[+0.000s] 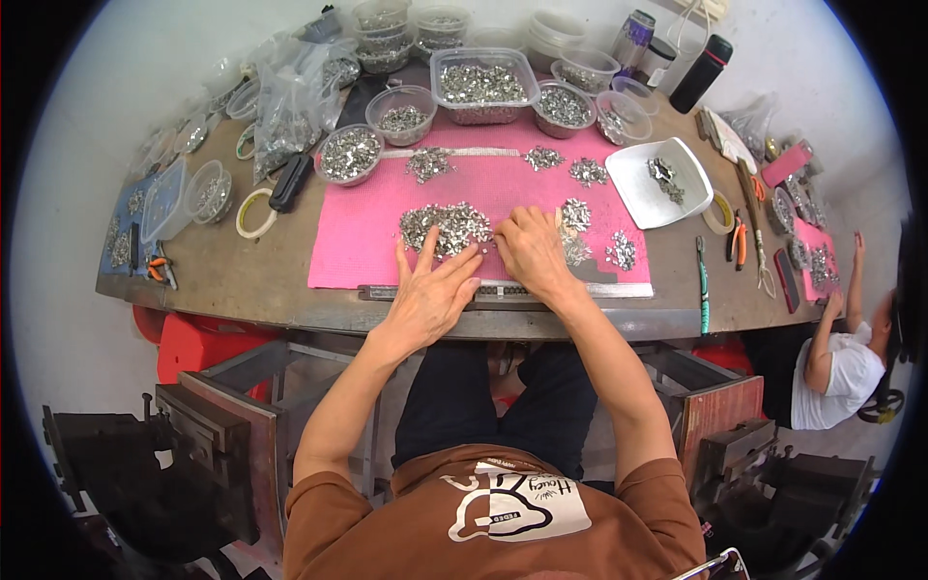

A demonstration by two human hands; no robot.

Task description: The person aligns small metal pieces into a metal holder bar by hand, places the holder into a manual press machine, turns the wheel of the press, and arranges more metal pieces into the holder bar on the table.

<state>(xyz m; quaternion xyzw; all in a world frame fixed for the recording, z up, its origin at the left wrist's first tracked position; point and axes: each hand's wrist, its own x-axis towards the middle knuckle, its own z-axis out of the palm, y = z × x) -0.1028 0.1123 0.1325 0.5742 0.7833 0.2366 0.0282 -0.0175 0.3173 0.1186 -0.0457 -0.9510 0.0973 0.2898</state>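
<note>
My left hand [433, 288] is open, its fingers spread over the near edge of a large pile of small shiny metal pieces [447, 224] on the pink mat [358, 242]. Just right of that pile my right hand [532, 249] has its fingers curled together, fingertips down at the mat; whatever they hold is too small or hidden to name. Beneath both hands, a narrow dark metal strip [503, 291] with a row of small parts lies along the mat's front edge. Smaller heaps of pieces [622, 251] sit beside and beyond my right hand, one partly covered by it.
Plastic tubs of metal pieces [483, 89] line the back. On the right are a white tray [638, 198], a toothbrush [703, 280], pliers [740, 242] and dark bottles [703, 75]. Tape [255, 214] and plastic bags [295, 106] lie left. Another person [841, 367] works far right.
</note>
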